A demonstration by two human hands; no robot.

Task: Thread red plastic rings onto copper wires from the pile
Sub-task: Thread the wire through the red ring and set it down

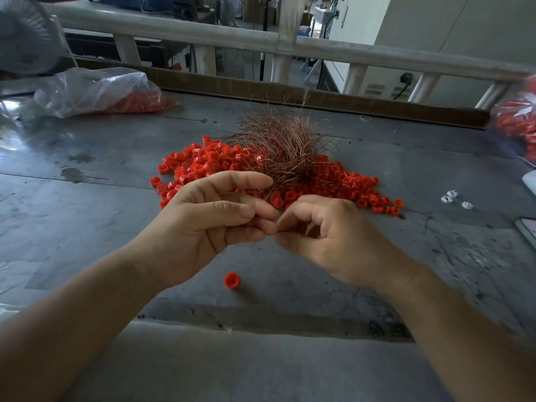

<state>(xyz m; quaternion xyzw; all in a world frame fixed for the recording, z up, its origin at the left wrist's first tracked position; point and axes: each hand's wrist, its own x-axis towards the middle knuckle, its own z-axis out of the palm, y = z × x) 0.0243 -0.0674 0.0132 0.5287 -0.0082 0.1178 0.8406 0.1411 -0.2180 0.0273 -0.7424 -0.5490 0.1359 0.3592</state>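
Red ring (232, 280), one, lies alone on the grey table (87, 198), nearest the body and just below the hands. Nobody is touching it.

Left hand (203, 227) and right hand (336, 236) meet fingertip to fingertip above the table. Both have curled fingers closed in a pinch. What they pinch reads only as a faint copper strand (275, 233). No ring shows between the fingers, so I judge a wire end is being readied, not yet threaded.

To do the step well:
- keep only a short stub of wire past one pinch, so it stays stiff
- bring the ring's hole square to the tip
- slide the ring on rather than push, since wire this thin will likely buckle
- the loose ring below is the handiest to take

Beyond the hands is the ring pile (342, 187), one spread heap. It holds far too many to count, well over a hundred by my guess. The copper wires (285, 146) sit on its far middle as one tangled tuft, with strands beyond counting.

To the right, well apart from the heap, lie three small white pieces (452, 196).

Farther off are two clear bags of red rings, the left bag (95, 88) and the right bag (516, 120), the latter blurred at the frame edge.

Count: two hands, one loose ring, one pile, one tuft, three white pieces, two bags.
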